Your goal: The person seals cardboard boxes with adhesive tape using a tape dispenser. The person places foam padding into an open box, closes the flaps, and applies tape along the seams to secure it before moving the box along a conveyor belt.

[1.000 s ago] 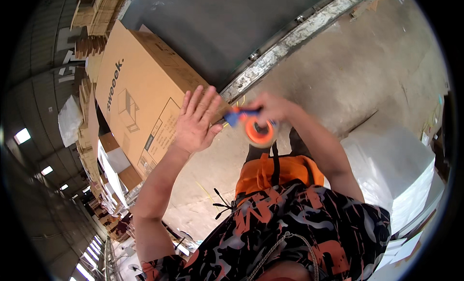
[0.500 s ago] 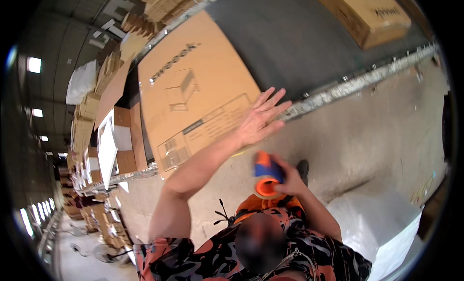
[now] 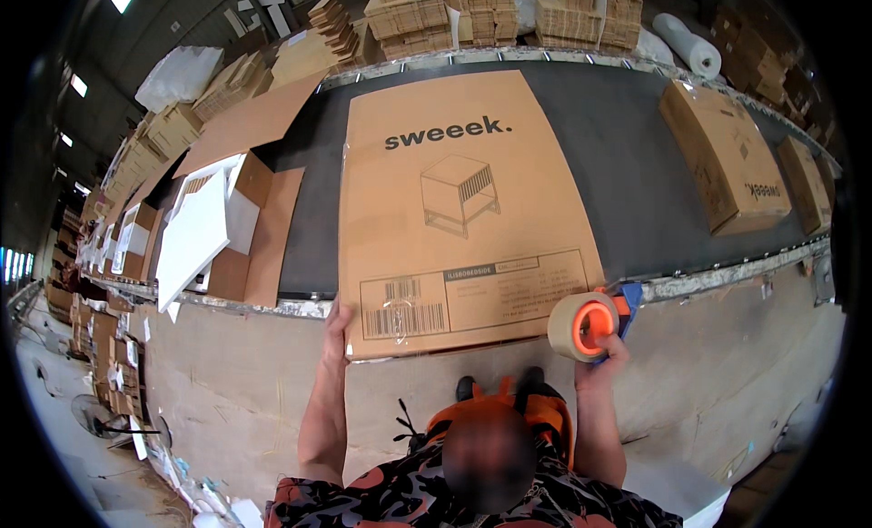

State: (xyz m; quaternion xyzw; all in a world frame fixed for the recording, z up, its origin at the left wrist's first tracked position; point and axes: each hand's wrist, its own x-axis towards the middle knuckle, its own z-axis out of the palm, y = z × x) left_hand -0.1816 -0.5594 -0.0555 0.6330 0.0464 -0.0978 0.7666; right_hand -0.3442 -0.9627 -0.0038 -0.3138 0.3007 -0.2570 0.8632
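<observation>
A large cardboard box (image 3: 400,192) with a line drawing and a printed label panel lies on a dark conveyor belt (image 3: 622,178), its near end jutting over the metal edge. My left hand (image 3: 337,328) grips the box's near left corner; some of its fingers are hidden by the box side. Closed around an orange and blue tape dispenser (image 3: 627,301), my right hand (image 3: 603,360) is at the near right corner. The dispenser carries a wide roll of tan tape (image 3: 565,326), which overlaps that corner from this angle; I cannot tell if it touches.
To the left on the belt stands an open carton (image 3: 275,246) with white panels (image 3: 195,237) sticking out. Closed cartons (image 3: 722,155) sit on the right. Stacks of flat cardboard (image 3: 486,14) and a white roll (image 3: 688,44) are beyond the belt. A fan (image 3: 95,417) stands at lower left.
My left hand has moved from above the box's near right corner to its near left corner. The tape dispenser has come up beside the near right corner. My view has turned.
</observation>
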